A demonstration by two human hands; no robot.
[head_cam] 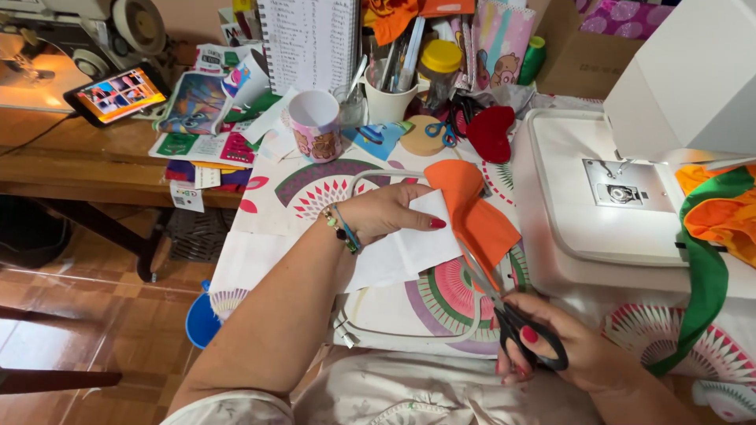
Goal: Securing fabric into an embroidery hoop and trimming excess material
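On the patterned tablecloth (315,197), left hand (386,212) pins orange fabric (472,216); right hand (575,350) grips scissors (512,315).

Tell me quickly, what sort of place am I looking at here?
Likely a home sewing corner: a white sewing machine, the right hand cutting orange fabric with scissors, and a cup of tools.

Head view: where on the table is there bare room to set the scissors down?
Bare cloth shows between the mug and left hand, and below the white paper near the table edge. The back, around the white cup of tools, is crowded. The sewing machine bed is bare.
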